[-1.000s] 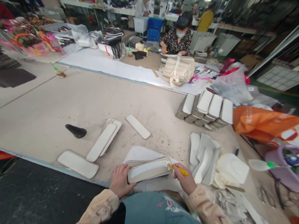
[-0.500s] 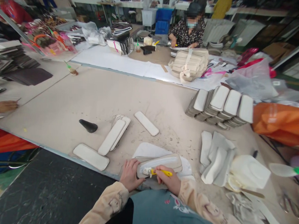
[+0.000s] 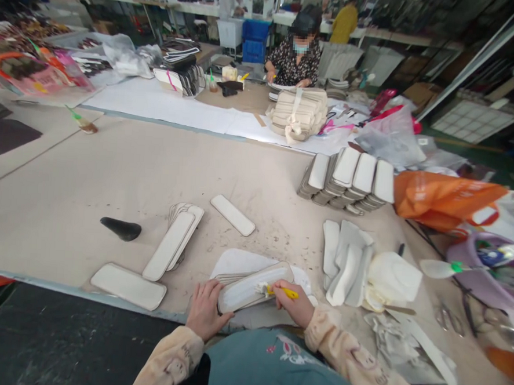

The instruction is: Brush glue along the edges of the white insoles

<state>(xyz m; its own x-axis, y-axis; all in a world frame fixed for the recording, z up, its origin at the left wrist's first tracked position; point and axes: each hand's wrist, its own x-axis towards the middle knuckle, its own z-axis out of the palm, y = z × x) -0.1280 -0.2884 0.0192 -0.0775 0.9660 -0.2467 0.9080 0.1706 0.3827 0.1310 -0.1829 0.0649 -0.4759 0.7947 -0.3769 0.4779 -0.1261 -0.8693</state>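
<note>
My right hand (image 3: 294,302) is closed round a yellow brush (image 3: 289,292), its white-coated bristles touching the top panel. That long, round-cornered panel (image 3: 251,288) has wet-looking white on its face and lies on several others over a white sheet (image 3: 231,260). At the panel's left end my left hand (image 3: 207,308) presses down, thumb along the near edge, fingers spread. To the left are a fanned pile of panels (image 3: 171,242) and a single panel (image 3: 128,286). Another single panel (image 3: 233,215) lies beyond the sheet.
A black tool (image 3: 120,229) lies at the left. Stacked panels (image 3: 347,178) stand at the right, with pale curved pieces (image 3: 347,265), a white container (image 3: 393,279) and scissors (image 3: 449,319) nearer. Across the table a masked person (image 3: 296,52) works behind a tied bundle (image 3: 297,111).
The brush has moved a little along the panel, away from my left hand. The view has turned right, so the table's things appear further left. Both hands keep their hold.
</note>
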